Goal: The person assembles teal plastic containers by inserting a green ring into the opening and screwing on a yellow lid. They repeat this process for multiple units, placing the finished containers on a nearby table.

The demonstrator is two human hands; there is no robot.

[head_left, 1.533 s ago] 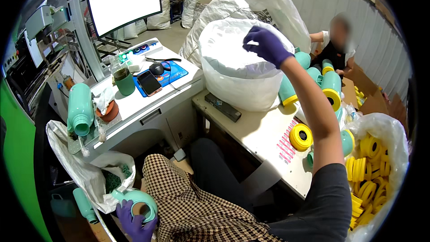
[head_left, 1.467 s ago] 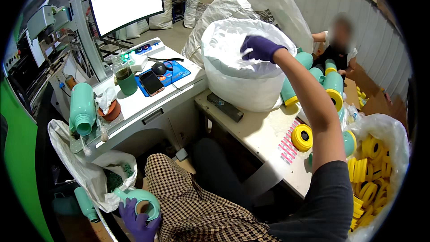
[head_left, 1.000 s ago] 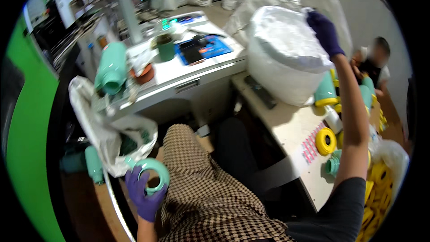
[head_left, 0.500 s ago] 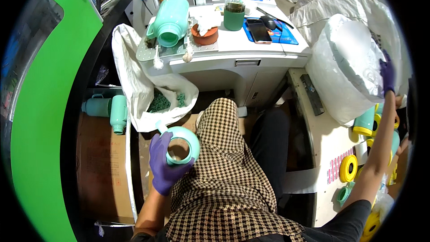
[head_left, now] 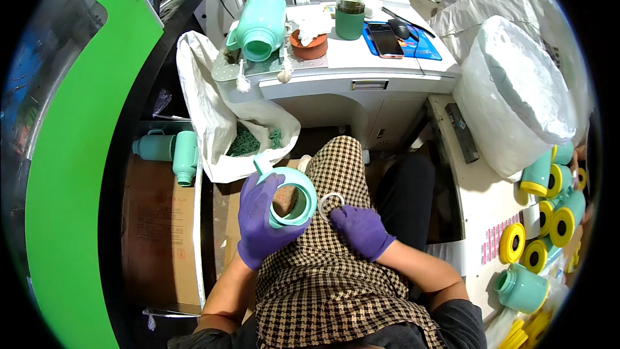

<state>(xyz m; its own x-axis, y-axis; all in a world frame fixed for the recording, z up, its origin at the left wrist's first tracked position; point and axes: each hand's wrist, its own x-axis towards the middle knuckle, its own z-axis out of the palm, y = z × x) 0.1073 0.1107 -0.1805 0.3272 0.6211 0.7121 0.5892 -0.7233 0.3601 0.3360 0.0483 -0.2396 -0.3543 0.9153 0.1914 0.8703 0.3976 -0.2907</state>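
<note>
In the head view, the right hand (head_left: 363, 229) moves most: half a second ago it is up at the tall white plastic-lined bag (head_left: 484, 110), and now it is low over the brown-and-black checked apron (head_left: 336, 265). The purple-gloved left hand (head_left: 263, 220) keeps its hold on the sea-green plastic bottle (head_left: 307, 181), which sits a little further right in the picture as the camera turns.

The left fingers curve partway closed around the bottle's outer side, thumb across the near edge. The bottle is above the left side of the apron, its wide round mouth tipped up toward the wearer; holding it from outside seems to leave that mouth uncovered and in sight. The right hand, purple-gloved too, has its fingertips drawn together on the near edge of a thin white ring (head_left: 320, 207). Pinched at one edge, the ring appears to stay mostly free of the fingers. It is just beside the bottle; whether they touch, I cannot tell.

On the pale worktable (head_left: 475, 220) at the right, a round yellow lid with a black centre (head_left: 506, 245) lies near green bottles with yellow ends (head_left: 569, 203), probably put there to be within reach.
</note>
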